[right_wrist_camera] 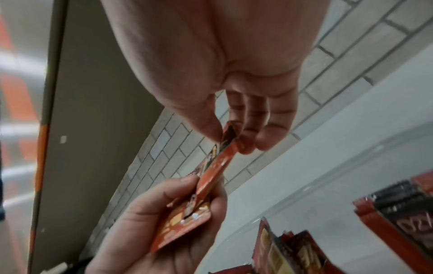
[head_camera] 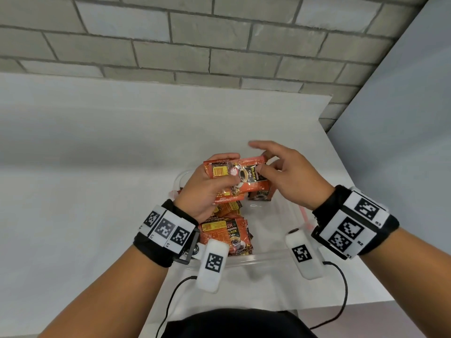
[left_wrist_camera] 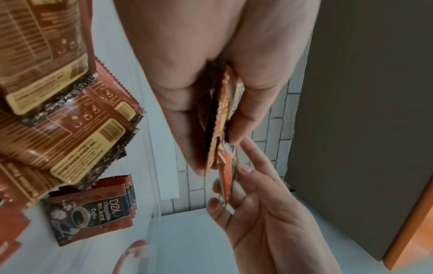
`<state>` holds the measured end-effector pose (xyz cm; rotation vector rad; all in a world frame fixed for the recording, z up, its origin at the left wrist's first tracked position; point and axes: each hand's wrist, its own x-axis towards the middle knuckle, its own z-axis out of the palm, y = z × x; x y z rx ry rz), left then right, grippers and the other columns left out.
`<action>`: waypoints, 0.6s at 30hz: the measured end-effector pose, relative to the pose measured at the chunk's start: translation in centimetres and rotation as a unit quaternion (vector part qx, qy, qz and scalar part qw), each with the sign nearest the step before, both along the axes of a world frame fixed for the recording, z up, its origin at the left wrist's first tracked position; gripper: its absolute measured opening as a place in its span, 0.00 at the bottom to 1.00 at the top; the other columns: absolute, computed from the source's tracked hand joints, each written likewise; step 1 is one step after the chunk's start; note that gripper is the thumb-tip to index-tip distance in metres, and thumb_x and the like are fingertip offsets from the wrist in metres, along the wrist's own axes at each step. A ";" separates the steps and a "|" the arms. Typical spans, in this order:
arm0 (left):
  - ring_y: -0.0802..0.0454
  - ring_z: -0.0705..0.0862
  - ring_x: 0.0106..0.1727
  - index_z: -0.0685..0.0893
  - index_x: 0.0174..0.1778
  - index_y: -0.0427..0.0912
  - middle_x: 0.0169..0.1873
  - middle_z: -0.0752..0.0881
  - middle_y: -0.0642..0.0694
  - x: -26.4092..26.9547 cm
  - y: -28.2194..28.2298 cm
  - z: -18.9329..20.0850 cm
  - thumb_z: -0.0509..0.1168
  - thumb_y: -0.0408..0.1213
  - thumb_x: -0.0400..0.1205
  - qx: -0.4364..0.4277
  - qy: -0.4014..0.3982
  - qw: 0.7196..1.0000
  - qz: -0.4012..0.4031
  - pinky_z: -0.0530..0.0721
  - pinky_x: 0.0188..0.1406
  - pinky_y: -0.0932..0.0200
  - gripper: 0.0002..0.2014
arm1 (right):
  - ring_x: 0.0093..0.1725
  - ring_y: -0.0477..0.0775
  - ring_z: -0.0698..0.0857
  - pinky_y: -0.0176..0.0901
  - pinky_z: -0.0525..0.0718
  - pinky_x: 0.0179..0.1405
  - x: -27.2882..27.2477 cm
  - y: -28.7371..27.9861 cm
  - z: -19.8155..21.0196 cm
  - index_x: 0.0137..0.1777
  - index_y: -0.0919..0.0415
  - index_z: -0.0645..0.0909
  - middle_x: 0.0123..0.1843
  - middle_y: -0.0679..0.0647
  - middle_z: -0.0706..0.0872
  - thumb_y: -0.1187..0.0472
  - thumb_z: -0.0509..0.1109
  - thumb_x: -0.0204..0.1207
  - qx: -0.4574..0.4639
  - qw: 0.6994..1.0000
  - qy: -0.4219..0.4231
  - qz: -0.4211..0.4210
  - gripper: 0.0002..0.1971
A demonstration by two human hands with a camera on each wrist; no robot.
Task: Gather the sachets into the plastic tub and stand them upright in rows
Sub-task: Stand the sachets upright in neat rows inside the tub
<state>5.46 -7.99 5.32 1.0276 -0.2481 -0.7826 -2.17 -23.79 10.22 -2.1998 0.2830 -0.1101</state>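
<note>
Over the clear plastic tub (head_camera: 268, 255) my left hand (head_camera: 214, 176) grips a small stack of orange coffee sachets (head_camera: 228, 196), seen edge-on in the left wrist view (left_wrist_camera: 222, 115). My right hand (head_camera: 266, 162) pinches one sachet (head_camera: 246, 176) by its right end, thumb on its printed face; it lies across the top of the stack. In the right wrist view that sachet (right_wrist_camera: 218, 163) runs from my right fingertips (right_wrist_camera: 212, 129) down to the left hand (right_wrist_camera: 164, 213). More sachets (head_camera: 227, 232) lie jumbled in the tub's left side, and a few (head_camera: 261, 195) stand upright at its far end.
The tub sits on a white table (head_camera: 97, 167) against a grey brick wall (head_camera: 219, 45). A grey panel (head_camera: 402, 118) closes off the right side. The tub's right half (head_camera: 273, 225) shows bare floor. Cables (head_camera: 341, 301) trail off my wrists near the table's front edge.
</note>
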 end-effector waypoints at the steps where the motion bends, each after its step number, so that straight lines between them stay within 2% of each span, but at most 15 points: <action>1: 0.42 0.89 0.46 0.82 0.58 0.40 0.49 0.89 0.38 0.0 0.0 0.0 0.67 0.17 0.71 -0.006 0.000 1.000 0.003 0.90 0.40 0.47 0.22 | 0.42 0.51 0.86 0.42 0.87 0.40 0.0 0.0 0.0 0.67 0.48 0.76 0.51 0.50 0.81 0.64 0.67 0.80 0.042 0.999 0.014 -0.028 0.17; 4: 0.42 0.89 0.47 0.81 0.59 0.40 0.52 0.88 0.36 0.0 0.1 0.0 0.69 0.20 0.67 -0.017 0.000 1.000 0.010 0.90 0.41 0.45 0.24 | 0.34 0.50 0.86 0.42 0.86 0.33 -0.2 -0.3 0.1 0.54 0.58 0.78 0.42 0.55 0.86 0.68 0.69 0.78 0.152 0.985 0.046 -0.062 0.08; 6: 0.43 0.90 0.46 0.80 0.60 0.40 0.51 0.89 0.37 0.1 0.2 -0.1 0.70 0.24 0.67 -0.011 0.006 1.000 0.013 0.89 0.42 0.46 0.24 | 0.29 0.48 0.85 0.39 0.83 0.30 -0.4 -0.8 0.3 0.47 0.59 0.79 0.35 0.54 0.86 0.71 0.69 0.77 0.158 0.985 0.030 -0.059 0.07; 7: 0.44 0.90 0.43 0.80 0.60 0.40 0.48 0.89 0.38 0.2 0.3 -0.1 0.70 0.27 0.68 -0.006 0.012 1.000 0.020 0.89 0.41 0.48 0.23 | 0.29 0.47 0.84 0.38 0.82 0.30 -0.4 -1.3 0.4 0.45 0.57 0.80 0.35 0.54 0.86 0.72 0.69 0.77 0.132 0.989 0.020 -0.063 0.08; 9: 0.46 0.88 0.37 0.80 0.60 0.40 0.42 0.88 0.39 0.7 0.6 -0.1 0.71 0.32 0.69 0.001 0.035 0.998 0.044 0.88 0.39 0.51 0.21 | 0.35 0.49 0.86 0.40 0.82 0.37 -0.3 -2.6 0.4 0.44 0.54 0.80 0.38 0.53 0.88 0.69 0.70 0.76 0.017 0.998 0.019 -0.065 0.08; 11: 0.45 0.86 0.35 0.81 0.59 0.40 0.39 0.86 0.39 1.4 1.0 -0.2 0.70 0.32 0.74 0.006 0.054 0.997 0.063 0.88 0.40 0.50 0.17 | 0.41 0.52 0.86 0.43 0.83 0.42 0.0 -3.6 0.3 0.44 0.52 0.81 0.41 0.52 0.88 0.67 0.70 0.75 -0.117 0.990 0.065 -0.038 0.07; 14: 0.44 0.85 0.35 0.81 0.57 0.39 0.39 0.85 0.38 2.0 1.4 -0.2 0.66 0.30 0.79 0.001 0.066 0.996 0.066 0.87 0.40 0.49 0.10 | 0.42 0.49 0.81 0.35 0.75 0.36 0.7 -4.0 -1.0 0.45 0.51 0.80 0.43 0.48 0.86 0.64 0.68 0.75 -0.273 0.944 0.180 0.046 0.06; 18: 0.44 0.85 0.35 0.82 0.58 0.39 0.38 0.86 0.39 1.9 1.6 0.1 0.69 0.34 0.72 0.000 0.059 0.997 0.055 0.87 0.41 0.48 0.17 | 0.43 0.53 0.80 0.37 0.69 0.30 2.2 -3.8 -3.2 0.47 0.52 0.80 0.47 0.51 0.84 0.65 0.66 0.75 -0.382 0.881 0.251 0.123 0.06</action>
